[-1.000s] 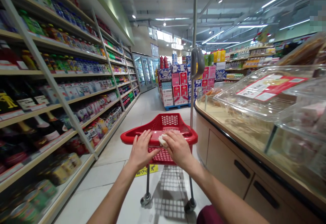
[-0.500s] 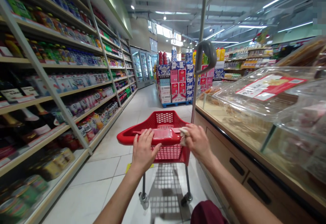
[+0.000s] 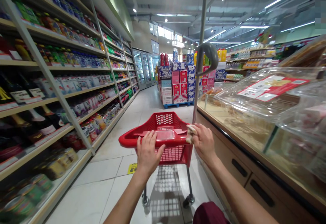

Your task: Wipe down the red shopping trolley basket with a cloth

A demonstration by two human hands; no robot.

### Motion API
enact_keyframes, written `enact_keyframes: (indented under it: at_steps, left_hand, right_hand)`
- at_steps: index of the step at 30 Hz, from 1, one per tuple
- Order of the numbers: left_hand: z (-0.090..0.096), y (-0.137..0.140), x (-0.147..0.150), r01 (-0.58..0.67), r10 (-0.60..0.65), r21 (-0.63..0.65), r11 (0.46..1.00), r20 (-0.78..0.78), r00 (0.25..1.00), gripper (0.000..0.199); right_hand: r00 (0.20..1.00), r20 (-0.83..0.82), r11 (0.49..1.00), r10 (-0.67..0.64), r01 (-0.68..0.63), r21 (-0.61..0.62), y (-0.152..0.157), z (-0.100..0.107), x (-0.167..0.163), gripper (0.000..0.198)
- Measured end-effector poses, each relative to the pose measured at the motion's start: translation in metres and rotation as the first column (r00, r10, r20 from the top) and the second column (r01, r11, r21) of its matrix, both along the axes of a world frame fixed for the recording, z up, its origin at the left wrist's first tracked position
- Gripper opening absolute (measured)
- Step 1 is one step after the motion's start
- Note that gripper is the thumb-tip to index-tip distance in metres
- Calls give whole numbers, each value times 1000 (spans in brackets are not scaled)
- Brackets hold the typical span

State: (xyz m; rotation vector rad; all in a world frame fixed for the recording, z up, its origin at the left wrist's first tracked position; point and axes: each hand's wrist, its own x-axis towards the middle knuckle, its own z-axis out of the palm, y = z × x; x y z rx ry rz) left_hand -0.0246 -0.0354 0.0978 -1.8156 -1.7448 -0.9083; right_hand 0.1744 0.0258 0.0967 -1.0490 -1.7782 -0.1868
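In front of me stands a red shopping cart (image 3: pixel 165 118) with a wide red handle (image 3: pixel 128 142). My left hand (image 3: pixel 149 151) rests over the middle of that handle, fingers stretched out flat and the thumb apart. A crumpled whitish cloth (image 3: pixel 190 134) is gripped in my right hand (image 3: pixel 204 142), pressed against the right end of the handle. A grey pole with a grey hooked grip (image 3: pixel 209 59) rises just beyond the right side of the cart. The part of the basket that shows has nothing visible in it.
Shelves of bottles and cans (image 3: pixel 84 67) line the left. A display counter with clear plastic boxes (image 3: pixel 270 84) runs close along the right. Ahead are stacked cartons (image 3: pixel 178 84) on a blue pallet and glass-door fridges (image 3: pixel 145 66). A yellow floor sticker (image 3: pixel 132 168) lies left of the cart.
My right hand and the cloth have slid slightly right along the handle. The left hand has stayed flat on it. The whole view has shifted a little.
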Motion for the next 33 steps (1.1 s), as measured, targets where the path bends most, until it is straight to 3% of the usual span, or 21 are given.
enact_keyframes:
  at_steps: [2, 6, 11, 17, 22, 28, 33]
  left_hand:
    - [-1, 0, 5, -10, 10, 16, 1000, -1, 1000, 45]
    - [-3, 2, 9, -22, 22, 30, 999, -27, 999, 45]
    - [-4, 3, 11, -9, 12, 44, 999, -55, 998, 45]
    - [-5, 4, 15, -49, 53, 58, 997, -76, 996, 44]
    - [-5, 3, 19, -44, 50, 62, 997, -88, 995, 45]
    - [-5, 1, 19, -60, 69, 86, 994, -108, 992, 44]
    - [-5, 0, 21, -60, 69, 78, 995, -113, 991, 45]
  right_hand:
    - [1000, -1, 1000, 3, -3, 22, 0, -2, -1, 34]
    - [974, 151, 975, 168, -187, 121, -9, -7, -12, 36]
    - [998, 10, 998, -60, 60, 34, 0, -6, -3, 37]
    - [987, 135, 983, 92, -111, 147, 1, -11, -7, 36]
    - [990, -25, 990, -138, 139, 34, 13, -9, 9, 36]
    - [984, 141, 971, 112, -139, 195, 0, -13, -2, 35]
    - [989, -104, 990, -107, 115, 79, 15, -13, 13, 34]
